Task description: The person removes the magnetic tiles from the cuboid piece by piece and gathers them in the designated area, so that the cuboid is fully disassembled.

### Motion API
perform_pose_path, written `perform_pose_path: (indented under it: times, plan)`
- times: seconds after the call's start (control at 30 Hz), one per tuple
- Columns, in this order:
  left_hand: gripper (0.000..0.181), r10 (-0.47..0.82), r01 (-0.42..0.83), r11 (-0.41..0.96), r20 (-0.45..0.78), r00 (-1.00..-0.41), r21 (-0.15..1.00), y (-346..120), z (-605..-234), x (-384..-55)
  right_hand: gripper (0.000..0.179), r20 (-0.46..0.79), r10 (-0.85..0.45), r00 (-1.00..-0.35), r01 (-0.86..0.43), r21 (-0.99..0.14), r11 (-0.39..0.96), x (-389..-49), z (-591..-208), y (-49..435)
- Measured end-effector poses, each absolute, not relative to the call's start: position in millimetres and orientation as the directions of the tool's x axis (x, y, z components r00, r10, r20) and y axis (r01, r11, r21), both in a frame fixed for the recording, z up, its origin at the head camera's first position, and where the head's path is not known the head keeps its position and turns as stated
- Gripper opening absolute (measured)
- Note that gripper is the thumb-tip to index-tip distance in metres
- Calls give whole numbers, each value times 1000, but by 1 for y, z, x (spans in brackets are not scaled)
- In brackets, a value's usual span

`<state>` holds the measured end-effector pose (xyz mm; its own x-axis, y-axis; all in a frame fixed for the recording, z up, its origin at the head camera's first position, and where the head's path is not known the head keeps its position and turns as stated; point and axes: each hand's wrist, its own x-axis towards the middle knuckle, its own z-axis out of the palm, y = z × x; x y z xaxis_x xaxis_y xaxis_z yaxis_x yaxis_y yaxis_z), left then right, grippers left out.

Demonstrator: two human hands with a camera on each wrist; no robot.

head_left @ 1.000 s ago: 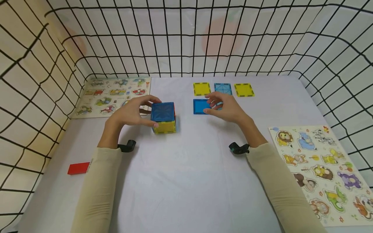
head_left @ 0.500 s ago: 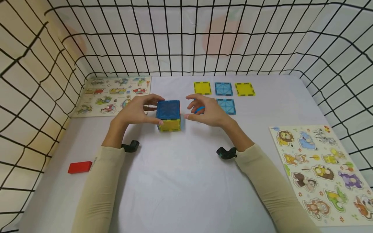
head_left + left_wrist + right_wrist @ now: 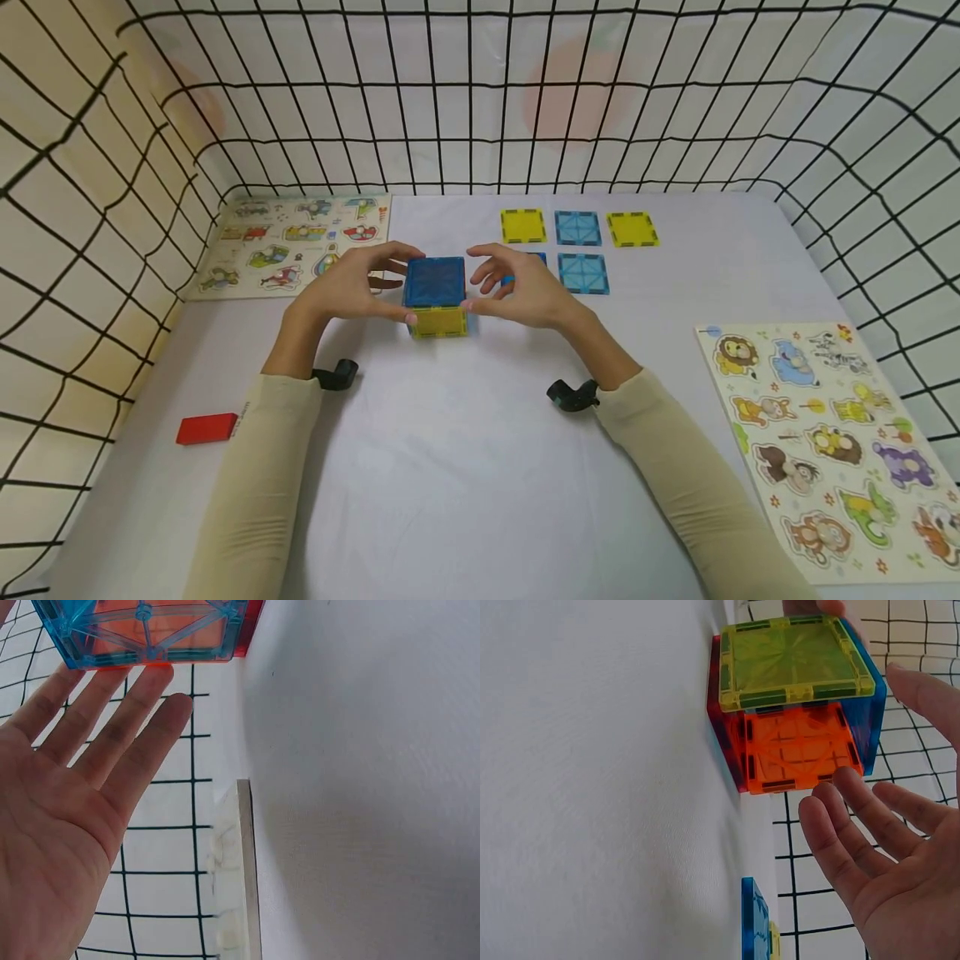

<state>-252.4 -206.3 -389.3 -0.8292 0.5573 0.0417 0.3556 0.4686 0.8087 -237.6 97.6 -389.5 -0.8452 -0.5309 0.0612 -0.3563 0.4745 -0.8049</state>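
Observation:
A small box of magnetic tiles point(image 3: 435, 282) stands on the white cloth, with a dark blue top and a yellow front. My left hand point(image 3: 352, 285) holds it from the left, thumb at the front and fingers at the back. A light blue side tile point(image 3: 146, 634) faces that hand in the left wrist view. The right wrist view shows the box's right side open, with an orange back tile point(image 3: 802, 746) and a red bottom tile point(image 3: 726, 724). My right hand point(image 3: 528, 293) is spread beside this open side, thumb right at the front corner, holding nothing.
Behind my right hand lie loose tiles: a dark blue one partly hidden, two yellow tiles point(image 3: 522, 226) and two light blue tiles point(image 3: 583, 273). Picture puzzle boards lie back left point(image 3: 288, 250) and right point(image 3: 832, 450). A red block point(image 3: 206, 428) sits left, and black wire mesh point(image 3: 468, 100) surrounds the table.
My left hand has shifted the box a little to the right. My right hand has moved left from above the dark blue tile to the box's right side, uncovering a light blue tile.

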Motion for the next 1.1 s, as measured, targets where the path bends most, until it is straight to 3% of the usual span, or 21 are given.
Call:
perform_pose_path:
  times: [0.53,1.1]
  plan:
    - [82,558,356,497,22,-829,791,-205,-384,-252,85,19,-566,-824,-386,-750,538,-241,-381,75]
    - [84,552,337,489,14,-834,805,-205,-387,-253,78,59,-491,-869,-374,-728,574,-238,-378,69]
